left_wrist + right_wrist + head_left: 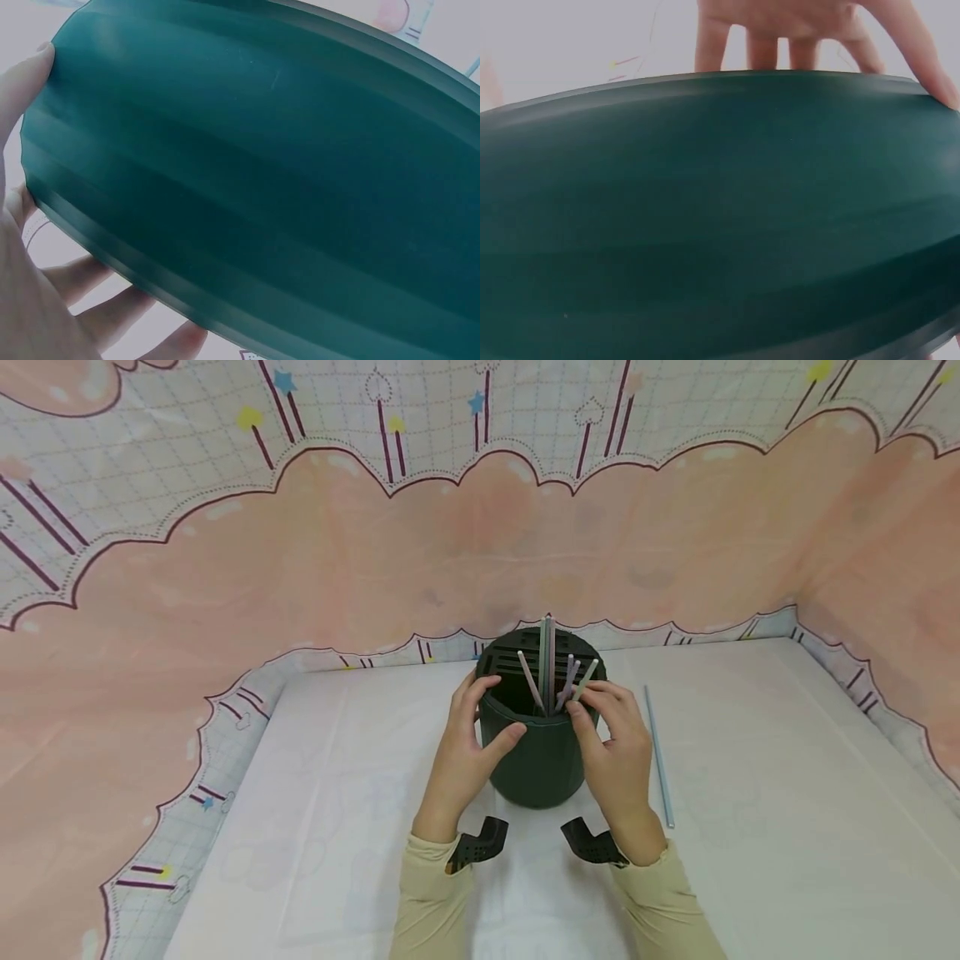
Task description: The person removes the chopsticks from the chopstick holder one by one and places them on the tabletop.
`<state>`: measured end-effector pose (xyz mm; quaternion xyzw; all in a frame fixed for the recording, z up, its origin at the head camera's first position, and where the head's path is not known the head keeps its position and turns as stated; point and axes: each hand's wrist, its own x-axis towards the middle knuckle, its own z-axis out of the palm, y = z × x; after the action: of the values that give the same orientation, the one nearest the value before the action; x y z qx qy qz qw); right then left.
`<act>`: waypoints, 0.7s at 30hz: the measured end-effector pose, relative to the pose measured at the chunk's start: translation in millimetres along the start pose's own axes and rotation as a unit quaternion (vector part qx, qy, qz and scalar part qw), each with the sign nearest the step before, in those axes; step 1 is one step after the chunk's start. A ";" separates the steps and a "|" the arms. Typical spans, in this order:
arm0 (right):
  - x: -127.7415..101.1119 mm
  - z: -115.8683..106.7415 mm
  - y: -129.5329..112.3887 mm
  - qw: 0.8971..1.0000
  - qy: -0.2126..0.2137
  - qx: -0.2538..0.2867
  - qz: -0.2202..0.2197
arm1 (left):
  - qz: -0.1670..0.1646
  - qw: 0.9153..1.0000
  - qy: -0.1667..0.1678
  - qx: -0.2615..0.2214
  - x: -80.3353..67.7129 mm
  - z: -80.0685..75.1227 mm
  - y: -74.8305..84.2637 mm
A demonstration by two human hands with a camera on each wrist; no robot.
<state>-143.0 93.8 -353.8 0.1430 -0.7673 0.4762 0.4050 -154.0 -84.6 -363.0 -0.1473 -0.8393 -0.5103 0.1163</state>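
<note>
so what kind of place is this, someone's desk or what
Probably a staged tabletop set for recording, not a lived-in desk: a white-covered table walled on three sides by a pink scalloped printed backdrop, with just a dark green holder of sticks and one loose blue stick.

I see a white counter (750,793) with a faint pale print across its surface. A dark green ribbed cup (536,764) stands on it between my left hand (465,752) and my right hand (618,760), toward the far edge. Just to the right of my right hand a thin light-blue stick (658,756) lies flat on the counter, running away from me, apart from the cup.
</note>
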 end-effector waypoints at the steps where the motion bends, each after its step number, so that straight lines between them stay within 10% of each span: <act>1: -0.1 -0.3 0.2 1.000 0.003 0.003 0.000 | -0.003 1.000 0.000 0.001 -0.3 0.1 -0.1; 21: 18.9 -28.9 -47.5 0.984 0.049 0.167 0.033 | 0.002 1.000 -0.015 -0.004 -1.1 -0.2 0.4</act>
<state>-112.2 97.3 -304.0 0.1598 -0.6602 0.6173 0.3970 -152.8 -84.8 -362.9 -0.1574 -0.8383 -0.5115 0.1040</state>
